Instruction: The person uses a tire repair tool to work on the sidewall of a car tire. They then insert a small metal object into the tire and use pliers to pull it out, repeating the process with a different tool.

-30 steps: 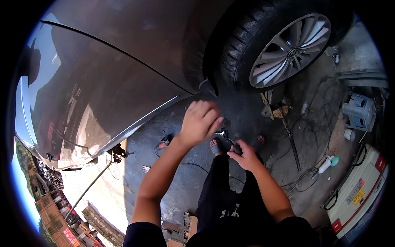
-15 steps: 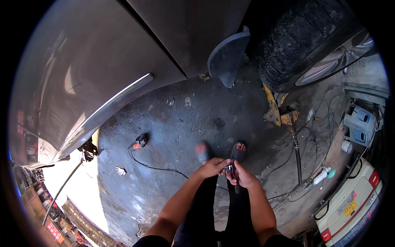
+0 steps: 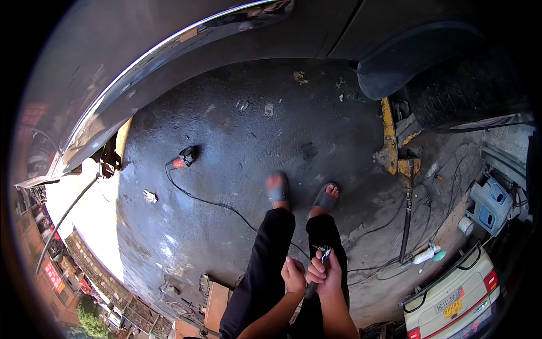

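Tool [image 3: 323,253], shiny-headed, is sitting near in the right hand [image 3: 327,274], whose fingers are wrapping it, seemingly leaving the head free, while left hand [image 3: 293,276] is curling just left, contents impossible to tell, and yellow jack [image 3: 388,153] is standing far right, presumably supporting the car [image 3: 305,34].

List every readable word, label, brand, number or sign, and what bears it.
Wording is not copied here; these bear writing:
Red rectangular sign, lower left: pale characters, small.
Pale-and-yellow rectangular plate on the boxy cream vehicle: dark characters, blurred.
Silver metal tool in the right hand: too small to tell.
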### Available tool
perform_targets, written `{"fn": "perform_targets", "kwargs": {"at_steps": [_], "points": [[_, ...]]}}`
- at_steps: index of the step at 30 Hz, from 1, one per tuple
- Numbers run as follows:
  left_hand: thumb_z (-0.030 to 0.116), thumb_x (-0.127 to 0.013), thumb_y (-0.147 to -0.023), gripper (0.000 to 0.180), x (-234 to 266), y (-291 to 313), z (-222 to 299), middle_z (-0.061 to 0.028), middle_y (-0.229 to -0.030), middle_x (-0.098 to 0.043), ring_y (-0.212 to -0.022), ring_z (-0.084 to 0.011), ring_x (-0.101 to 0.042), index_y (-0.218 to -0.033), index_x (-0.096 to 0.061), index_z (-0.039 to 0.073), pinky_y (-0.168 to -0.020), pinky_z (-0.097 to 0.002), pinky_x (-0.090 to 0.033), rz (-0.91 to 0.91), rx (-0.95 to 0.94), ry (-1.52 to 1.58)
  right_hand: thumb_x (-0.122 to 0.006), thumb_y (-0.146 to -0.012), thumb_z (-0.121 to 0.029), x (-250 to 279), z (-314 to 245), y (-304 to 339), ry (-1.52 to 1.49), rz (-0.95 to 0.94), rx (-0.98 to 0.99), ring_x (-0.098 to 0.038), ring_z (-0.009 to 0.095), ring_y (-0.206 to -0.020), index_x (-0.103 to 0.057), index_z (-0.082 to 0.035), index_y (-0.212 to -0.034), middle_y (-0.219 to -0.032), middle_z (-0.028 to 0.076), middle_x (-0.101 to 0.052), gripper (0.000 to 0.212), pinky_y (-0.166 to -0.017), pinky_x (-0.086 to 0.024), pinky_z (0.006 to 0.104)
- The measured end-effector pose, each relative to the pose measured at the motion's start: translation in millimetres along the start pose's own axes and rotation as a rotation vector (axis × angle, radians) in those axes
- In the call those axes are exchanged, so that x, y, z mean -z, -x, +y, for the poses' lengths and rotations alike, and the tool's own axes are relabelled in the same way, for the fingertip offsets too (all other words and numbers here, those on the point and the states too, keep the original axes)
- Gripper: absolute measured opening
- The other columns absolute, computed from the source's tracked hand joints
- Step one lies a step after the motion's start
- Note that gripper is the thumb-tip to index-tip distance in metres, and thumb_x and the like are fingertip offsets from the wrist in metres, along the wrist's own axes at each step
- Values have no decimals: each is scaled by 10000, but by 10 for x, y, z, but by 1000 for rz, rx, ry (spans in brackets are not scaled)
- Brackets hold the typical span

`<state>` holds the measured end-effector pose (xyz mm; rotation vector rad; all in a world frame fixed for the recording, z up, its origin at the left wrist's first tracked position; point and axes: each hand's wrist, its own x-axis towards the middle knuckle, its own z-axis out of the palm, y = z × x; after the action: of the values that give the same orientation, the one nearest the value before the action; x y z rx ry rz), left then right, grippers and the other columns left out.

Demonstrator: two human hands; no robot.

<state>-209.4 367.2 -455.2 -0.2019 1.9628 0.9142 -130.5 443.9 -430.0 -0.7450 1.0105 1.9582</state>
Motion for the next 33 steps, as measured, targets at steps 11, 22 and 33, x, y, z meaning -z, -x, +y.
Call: {"fn": "perform_targets", "kwargs": {"at_steps": [11,22,33], "points": [[472,-387,-1041,480,-1333,-961,490,-72,-668,-555,-561,-177,-498,-855,-549,61,-543,-301,-412,-507,213,657,-407,-1068,-328,-749,-305,-250,957,151,231,-511,149,-605,-488,-44,-1106,-752,65,-568,298,-602,-432,316],[71,-502,-981,489,-2962,-1869,515,-180,-1231,-589,-1125,-244,-572,-1446,-359,20,-995,-377,-462,-1210,-162,821,-550,-960,-93,-904,-1873,-1712,2443,238,1129,-715,352,-849,-584,10,-1135,-919,214,-684,205,-721,-545,375],[337,-352,-1080,470,-3466,-2240,433,-258,-1194,-636,-1090,-259,-631,-1108,-608,-56,-950,-394,-500,-1818,56,890,-528,-1023,-190,-798,-2143,-1580,1974,-2,1118,-501,104,-574,-594,36,-1002,-735,71,-591,237,-524,-384,240]]}}
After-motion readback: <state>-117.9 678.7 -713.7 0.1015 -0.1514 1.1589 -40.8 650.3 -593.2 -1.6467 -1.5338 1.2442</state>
